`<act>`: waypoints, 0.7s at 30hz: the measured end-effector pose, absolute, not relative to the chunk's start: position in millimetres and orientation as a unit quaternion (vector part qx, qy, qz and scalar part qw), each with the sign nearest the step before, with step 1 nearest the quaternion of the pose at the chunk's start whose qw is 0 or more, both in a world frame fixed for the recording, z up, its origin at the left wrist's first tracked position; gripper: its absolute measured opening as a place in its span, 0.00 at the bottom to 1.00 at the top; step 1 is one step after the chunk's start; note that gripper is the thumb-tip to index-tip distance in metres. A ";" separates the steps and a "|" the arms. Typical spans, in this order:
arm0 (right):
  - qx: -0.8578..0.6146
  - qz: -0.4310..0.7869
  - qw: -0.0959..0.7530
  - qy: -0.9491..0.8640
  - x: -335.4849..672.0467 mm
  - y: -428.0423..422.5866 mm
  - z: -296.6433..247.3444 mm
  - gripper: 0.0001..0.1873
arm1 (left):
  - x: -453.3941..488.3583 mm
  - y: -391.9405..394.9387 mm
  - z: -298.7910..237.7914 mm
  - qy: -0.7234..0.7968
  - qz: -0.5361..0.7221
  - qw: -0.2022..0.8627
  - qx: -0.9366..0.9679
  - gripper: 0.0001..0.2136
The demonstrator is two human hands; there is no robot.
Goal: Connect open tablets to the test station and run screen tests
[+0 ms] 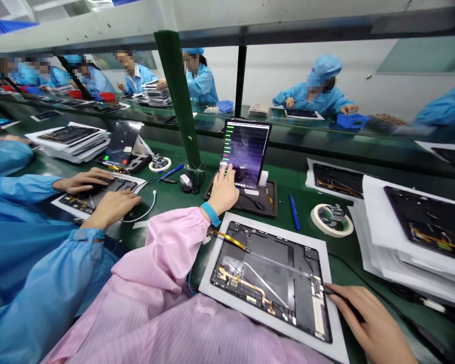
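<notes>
Room: a long workroom, with people in blue gowns and caps working along a green bench behind a glass screen.

Landmark: the open tablet, lying back-off on a white sheet right in front of the person, its inner parts and a yellow ribbon showing.

Left hand: reaching past the far edge of the open tablet, fingers spread, fingertips touching the lower corner of a lit upright tablet, which stands in a black tray.

Right hand: at the near right corner of the open tablet, fingers curled over something dark; what it is, and whether it is gripped, I cannot tell.

Doing it well: the left fingertips stay on the lit screen, and the right hand works clear of the ribbon.

In the way: the pink sleeve runs along the open tablet's left edge, and a black cable trails past its right side.

Around: to the right, a blue pen, a tape roll and a stack of sheets; to the left, a co-worker's hands on another tablet.
</notes>
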State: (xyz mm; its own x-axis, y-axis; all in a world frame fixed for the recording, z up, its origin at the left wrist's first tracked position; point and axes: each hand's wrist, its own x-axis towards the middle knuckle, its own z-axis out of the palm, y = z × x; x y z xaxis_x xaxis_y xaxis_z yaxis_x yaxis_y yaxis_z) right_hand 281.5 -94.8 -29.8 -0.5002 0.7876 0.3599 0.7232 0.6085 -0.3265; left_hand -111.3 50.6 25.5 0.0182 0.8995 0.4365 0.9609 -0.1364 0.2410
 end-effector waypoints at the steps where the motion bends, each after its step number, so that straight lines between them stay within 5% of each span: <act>1: -0.437 0.067 0.242 -0.863 281.6 -94.6 -30.2 0.13 | -108.7 49.8 27.5 -0.653 -0.251 0.058 -0.712 0.27; 21: -0.449 0.069 0.247 -0.856 276.9 -100.1 -25.3 0.13 | -74.8 72.5 40.3 -0.640 -0.275 0.089 -0.712 0.26</act>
